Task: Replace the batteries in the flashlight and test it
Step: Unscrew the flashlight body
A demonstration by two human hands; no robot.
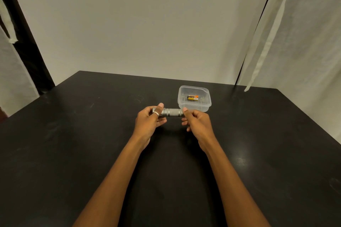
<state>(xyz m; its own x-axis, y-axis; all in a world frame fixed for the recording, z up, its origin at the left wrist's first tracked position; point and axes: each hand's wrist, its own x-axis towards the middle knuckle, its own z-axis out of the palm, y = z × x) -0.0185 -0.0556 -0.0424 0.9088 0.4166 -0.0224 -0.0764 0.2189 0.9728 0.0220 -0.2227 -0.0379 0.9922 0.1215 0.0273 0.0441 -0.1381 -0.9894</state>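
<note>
Just in front of the tub (208,105), the flashlight (172,112) was held level above the worktop (92,134). The left hand (150,122) had its fingers (163,121) curled round the head end, and the right hand (197,122) pinched the tail end. The body looked whole, so the work seemed to be at unscrewing, with swapping and testing apparently left. One battery (193,97) lay inside the tub, new or spent unclear.

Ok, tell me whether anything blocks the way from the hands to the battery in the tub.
Nothing visible does. The tub has no lid; the battery lies inside, just beyond the right hand, which with the left hand holds the flashlight.
</note>
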